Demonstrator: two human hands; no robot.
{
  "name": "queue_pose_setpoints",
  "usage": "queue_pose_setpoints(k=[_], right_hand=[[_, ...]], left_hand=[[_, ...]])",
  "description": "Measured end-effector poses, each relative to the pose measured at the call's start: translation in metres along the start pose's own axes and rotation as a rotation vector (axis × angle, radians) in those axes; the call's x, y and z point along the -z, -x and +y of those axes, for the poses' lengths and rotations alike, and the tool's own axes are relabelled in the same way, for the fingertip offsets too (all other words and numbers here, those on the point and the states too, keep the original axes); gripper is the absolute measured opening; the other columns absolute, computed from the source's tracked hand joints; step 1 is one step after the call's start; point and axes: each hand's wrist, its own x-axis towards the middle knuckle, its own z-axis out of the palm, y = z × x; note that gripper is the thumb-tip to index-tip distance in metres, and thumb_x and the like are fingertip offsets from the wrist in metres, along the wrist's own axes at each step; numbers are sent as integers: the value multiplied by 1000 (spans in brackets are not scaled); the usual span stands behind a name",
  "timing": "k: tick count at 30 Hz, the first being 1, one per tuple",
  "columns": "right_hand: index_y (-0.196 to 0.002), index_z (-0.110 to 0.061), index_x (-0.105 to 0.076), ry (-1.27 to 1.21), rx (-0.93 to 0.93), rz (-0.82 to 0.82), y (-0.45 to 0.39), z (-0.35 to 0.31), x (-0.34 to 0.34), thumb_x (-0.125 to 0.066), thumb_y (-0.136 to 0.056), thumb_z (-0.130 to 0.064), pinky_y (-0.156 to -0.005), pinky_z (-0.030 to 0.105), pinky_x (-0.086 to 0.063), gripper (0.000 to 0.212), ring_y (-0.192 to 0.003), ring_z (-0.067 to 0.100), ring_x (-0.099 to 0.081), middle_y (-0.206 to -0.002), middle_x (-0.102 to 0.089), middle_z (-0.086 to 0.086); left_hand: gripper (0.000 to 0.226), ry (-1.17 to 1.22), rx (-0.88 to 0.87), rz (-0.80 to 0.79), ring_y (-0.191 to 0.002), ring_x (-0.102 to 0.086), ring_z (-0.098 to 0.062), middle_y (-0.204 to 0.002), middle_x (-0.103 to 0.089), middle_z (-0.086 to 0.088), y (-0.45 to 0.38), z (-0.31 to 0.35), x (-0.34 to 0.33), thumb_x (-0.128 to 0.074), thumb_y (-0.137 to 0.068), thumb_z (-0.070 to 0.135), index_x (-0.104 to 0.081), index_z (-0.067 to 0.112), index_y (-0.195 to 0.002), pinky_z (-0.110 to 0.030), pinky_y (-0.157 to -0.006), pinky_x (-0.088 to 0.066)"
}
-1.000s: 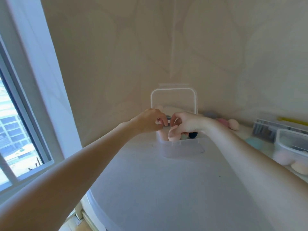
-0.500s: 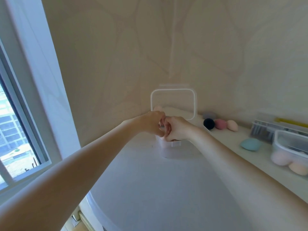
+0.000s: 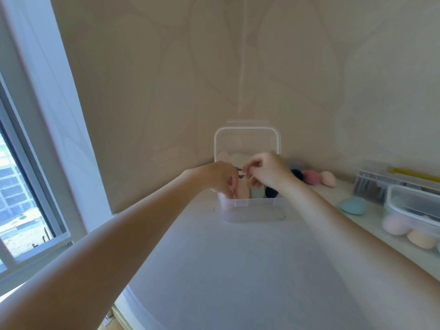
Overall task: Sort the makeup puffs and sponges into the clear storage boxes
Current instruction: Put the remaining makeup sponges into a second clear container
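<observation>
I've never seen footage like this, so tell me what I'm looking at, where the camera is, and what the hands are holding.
No machine here: a person wears a camera on the head, looking down their own arms. The left hand and right hand meet over an open clear box on a white table, pinching something small between them; it is too blurred to name. Sponges stand inside the box. More sponges, including a blue sponge, lie loose to the right, beside a second box holding others.

White table (image 3: 238, 270); clear box (image 3: 252, 208); teal sponge (image 3: 352, 205).
</observation>
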Motion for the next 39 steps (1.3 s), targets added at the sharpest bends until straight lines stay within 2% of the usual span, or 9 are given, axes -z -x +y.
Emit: queue_pose_setpoints(k=[4,8,12,17,21,25,28,34,39], right_hand=[[-95,-4,-65,528,-86,414,-10,36,39,-46,-89,-4,-76,35,-46,20,-94,34,-58,-98,-65,15],[-126,-11,-52,984,-367,223,10,80,56,-47,-93,-11,-103,45,-33,33,-125,44,-38,-132,-47,17],[-141,-11,-36,1075,-561,105,21,111,62,-37,-95,-8,-105,51,-30,46,-131,46,-29,-141,-34,16],[-111,-15,-54,1000,-278,310,13,110,81,-45,-90,-3,-96,40,-38,26,-116,42,-47,-122,-54,20],[-111,-4,-58,516,-204,475,2,56,83,-51,-89,-10,-92,43,-45,24,-112,40,-50,-115,-60,20],[-104,-1,-65,15,-146,250,1,12,63,-62,-84,-6,-86,37,-51,21,-88,30,-61,-93,-63,13],[-102,-2,-65,109,-146,-13,6,11,41,-67,-83,-6,-83,35,-54,20,-82,26,-62,-91,-64,13],[-103,-8,-69,402,-128,-85,8,21,14,-64,-81,-10,-54,22,-40,22,-83,21,-57,-82,-62,2],[-93,-7,-60,388,-110,-26,7,23,0,-69,-78,-40,-71,26,-38,37,-85,22,-52,-87,-56,3]], left_hand=[[24,2,-7,-12,-100,-58,-22,-100,-54,4,-1,-1,1,-68,-78,19,-66,16,-102,-32,-82,-48],[26,-25,-30,36,-86,-51,-17,-95,-48,5,-6,12,-1,-65,-81,20,-65,15,-106,-25,-67,-41],[25,-16,-49,64,-92,-56,-20,-98,-49,6,-10,19,-7,-64,-81,20,-65,17,-106,-31,-78,-50],[24,15,-34,117,-97,-55,-21,-100,-50,2,-12,18,-10,-66,-80,18,-62,14,-104,-36,-88,-49],[33,1,-18,122,-103,-56,-25,-112,-51,-4,-13,19,-9,-68,-79,19,-57,14,-110,-41,-89,-50],[40,5,-14,113,-110,-56,-27,-120,-51,-9,-16,20,-11,-69,-80,18,-53,13,-117,-42,-93,-49],[43,11,-11,119,-113,-54,-25,-124,-53,-6,-15,20,-10,-66,-82,19,-51,14,-122,-34,-89,-46],[39,-27,-20,142,-114,-54,-20,-123,-58,1,-11,18,-3,-64,-85,26,-54,17,-121,-25,-84,-31],[26,-79,-72,174,-111,-56,-20,-115,-59,0,-8,26,-6,-57,-88,31,-62,17,-109,-28,-87,-38]])
